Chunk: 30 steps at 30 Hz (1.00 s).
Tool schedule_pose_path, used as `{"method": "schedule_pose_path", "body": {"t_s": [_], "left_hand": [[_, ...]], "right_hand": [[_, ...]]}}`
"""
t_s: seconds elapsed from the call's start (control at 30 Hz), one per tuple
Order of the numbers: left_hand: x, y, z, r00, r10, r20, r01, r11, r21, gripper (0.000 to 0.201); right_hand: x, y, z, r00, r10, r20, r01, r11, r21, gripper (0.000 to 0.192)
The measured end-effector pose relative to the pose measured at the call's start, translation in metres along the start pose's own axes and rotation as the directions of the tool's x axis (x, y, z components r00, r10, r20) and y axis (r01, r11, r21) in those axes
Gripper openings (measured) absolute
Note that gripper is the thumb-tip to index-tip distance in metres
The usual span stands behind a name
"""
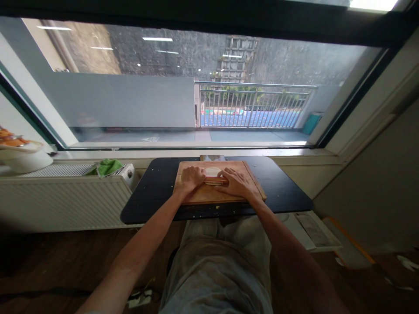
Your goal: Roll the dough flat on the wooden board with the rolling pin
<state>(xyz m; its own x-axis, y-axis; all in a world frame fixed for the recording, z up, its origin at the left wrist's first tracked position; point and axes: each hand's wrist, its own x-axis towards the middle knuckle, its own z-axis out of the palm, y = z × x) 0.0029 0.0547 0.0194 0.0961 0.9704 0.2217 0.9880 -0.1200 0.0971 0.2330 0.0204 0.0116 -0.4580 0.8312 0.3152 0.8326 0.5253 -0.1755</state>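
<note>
A wooden rolling pin [215, 179] lies crosswise on a wooden cutting board [199, 198]. Flat, pale dough [212, 171] shows just beyond the pin, and a thin strip of it shows on the near side. My left hand [192, 178] is closed over the pin's left end. On the right end rests my right hand [236, 182], its fingers bent over the pin and its thumb on the near side. Both palms cover the pin's ends, so only its middle is visible.
The board lies on a black table [147, 192] with small crumbs on it. Behind is a window with a sill; a small object [212, 158] sits at the table's back edge. A radiator [81, 200] with a green cloth [108, 167] stands left. A power strip [140, 299] lies on the floor.
</note>
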Motion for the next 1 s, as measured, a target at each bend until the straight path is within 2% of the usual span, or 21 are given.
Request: {"method": "schedule_pose_path", "body": {"t_s": [0.07, 0.2, 0.33, 0.47, 0.57, 0.67, 0.73, 0.83, 1.0], "left_hand": [[0.001, 0.000, 0.001, 1.000, -0.006, -0.007, 0.006, 1.000, 0.005, 0.056], [0.000, 0.000, 0.001, 1.000, -0.002, -0.015, 0.002, 1.000, 0.005, 0.055], [-0.001, -0.002, -0.001, 0.999, 0.051, 0.008, -0.051, 0.999, 0.001, 0.055], [-0.007, -0.007, -0.002, 0.978, 0.210, -0.009, -0.210, 0.977, -0.029, 0.058], [-0.015, -0.013, -0.001, 0.926, 0.376, -0.035, -0.377, 0.925, -0.044, 0.052], [-0.020, -0.018, -0.001, 0.874, 0.485, -0.025, -0.485, 0.874, -0.028, 0.049], [-0.021, -0.020, 0.000, 0.862, 0.506, -0.018, -0.506, 0.862, -0.022, 0.046], [-0.021, -0.020, 0.004, 0.868, 0.493, -0.056, -0.495, 0.869, -0.021, 0.038], [-0.020, -0.021, 0.011, 0.876, 0.465, -0.125, -0.477, 0.875, -0.082, 0.041]], "right_hand": [[-0.001, -0.001, -0.001, 1.000, 0.004, 0.022, -0.004, 1.000, -0.006, 0.048], [0.001, -0.002, -0.001, 0.999, 0.040, 0.030, -0.040, 0.999, -0.021, 0.036], [0.003, -0.001, 0.000, 0.999, 0.047, 0.019, -0.047, 0.999, -0.026, 0.036], [0.003, -0.003, -0.001, 0.997, 0.080, 0.013, -0.080, 0.997, 0.001, 0.037], [0.005, -0.005, -0.003, 0.994, 0.107, 0.018, -0.108, 0.993, 0.050, 0.037], [0.007, -0.004, -0.003, 0.993, 0.119, 0.027, -0.121, 0.987, 0.105, 0.041], [0.006, -0.003, -0.001, 0.993, 0.114, 0.018, -0.115, 0.987, 0.113, 0.040], [0.003, -0.001, 0.004, 0.997, 0.069, -0.024, -0.068, 0.996, 0.052, 0.034], [0.002, -0.003, 0.009, 0.995, 0.055, -0.078, -0.058, 0.998, -0.034, 0.034]]}}
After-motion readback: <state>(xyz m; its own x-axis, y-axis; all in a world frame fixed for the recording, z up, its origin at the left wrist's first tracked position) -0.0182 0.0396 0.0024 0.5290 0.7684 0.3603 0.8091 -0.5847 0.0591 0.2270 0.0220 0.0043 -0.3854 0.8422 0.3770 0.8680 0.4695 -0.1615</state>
